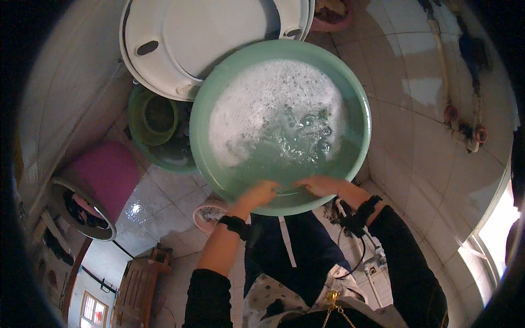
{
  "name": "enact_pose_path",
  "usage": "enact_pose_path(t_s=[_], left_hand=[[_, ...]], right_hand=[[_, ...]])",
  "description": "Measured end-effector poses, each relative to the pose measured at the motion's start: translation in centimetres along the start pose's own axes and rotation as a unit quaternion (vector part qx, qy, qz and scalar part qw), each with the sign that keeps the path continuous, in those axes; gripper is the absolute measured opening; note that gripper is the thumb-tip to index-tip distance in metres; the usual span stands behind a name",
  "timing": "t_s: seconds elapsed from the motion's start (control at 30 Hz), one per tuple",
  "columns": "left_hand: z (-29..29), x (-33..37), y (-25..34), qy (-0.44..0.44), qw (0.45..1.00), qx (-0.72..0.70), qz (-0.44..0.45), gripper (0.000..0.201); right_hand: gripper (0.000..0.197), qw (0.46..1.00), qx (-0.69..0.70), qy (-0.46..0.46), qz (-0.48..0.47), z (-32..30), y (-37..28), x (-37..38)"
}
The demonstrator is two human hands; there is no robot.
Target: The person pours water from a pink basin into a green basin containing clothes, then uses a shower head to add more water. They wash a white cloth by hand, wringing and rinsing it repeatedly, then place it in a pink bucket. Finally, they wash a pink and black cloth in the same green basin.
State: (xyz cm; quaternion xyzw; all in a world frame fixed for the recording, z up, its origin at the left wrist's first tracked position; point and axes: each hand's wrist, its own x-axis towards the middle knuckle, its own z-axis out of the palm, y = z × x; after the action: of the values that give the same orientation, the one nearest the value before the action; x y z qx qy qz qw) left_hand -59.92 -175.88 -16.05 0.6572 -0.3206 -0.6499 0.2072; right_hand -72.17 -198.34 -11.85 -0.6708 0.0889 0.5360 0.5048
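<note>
A large round green basin (363, 112) holds water with white foam (257, 101) over its far part. Bubbles and ripples break the greenish water in the middle. My left hand (261, 193) is over the water just inside the near rim, its fingers curled and slightly blurred. Close by on the right, my right hand (320, 186) points toward it with bent fingers. A small gap lies between the hands. Whatever they hold, if anything, is too small or hidden to name.
A white tub-like appliance top (229, 33) stands behind the basin. To the left are a smaller green basin (158, 156) and a pink bucket (112, 169) lying tipped. A small pink container (208, 216) sits on the tiled floor. Pipes (445, 71) run along the right wall.
</note>
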Motion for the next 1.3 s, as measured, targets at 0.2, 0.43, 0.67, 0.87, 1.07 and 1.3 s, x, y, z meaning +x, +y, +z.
enact_pose_path(t_s=[0.2,0.43,0.67,0.87,1.07,1.3], left_hand=[[-7.4,-0.1,-2.6,0.235,0.965,0.110,-0.029,0.028],[-1.8,3.2,1.1,-0.038,0.997,-0.074,-0.006,0.028],[-6.4,4.6,0.3,0.250,0.968,-0.034,0.011,0.029],[-7.0,1.7,3.2,0.269,0.960,0.027,0.073,0.031],[-7.7,4.5,1.9,0.391,0.919,-0.051,0.022,0.033],[-6.9,0.9,1.5,0.676,0.732,-0.080,-0.040,0.033]], right_hand=[[0.049,0.926,-0.143,0.349,-0.023,-9.6,4.6,-1.8],[0.049,0.989,-0.119,0.065,-0.056,-2.7,-1.2,2.3],[0.042,0.912,-0.172,0.306,-0.211,-9.5,-2.5,5.5],[0.043,0.927,-0.184,0.252,-0.208,-7.9,-5.0,4.0],[0.038,0.892,-0.140,0.388,-0.183,-10.1,-5.0,6.8],[0.033,0.631,0.023,0.774,-0.044,-7.5,0.6,1.7]])
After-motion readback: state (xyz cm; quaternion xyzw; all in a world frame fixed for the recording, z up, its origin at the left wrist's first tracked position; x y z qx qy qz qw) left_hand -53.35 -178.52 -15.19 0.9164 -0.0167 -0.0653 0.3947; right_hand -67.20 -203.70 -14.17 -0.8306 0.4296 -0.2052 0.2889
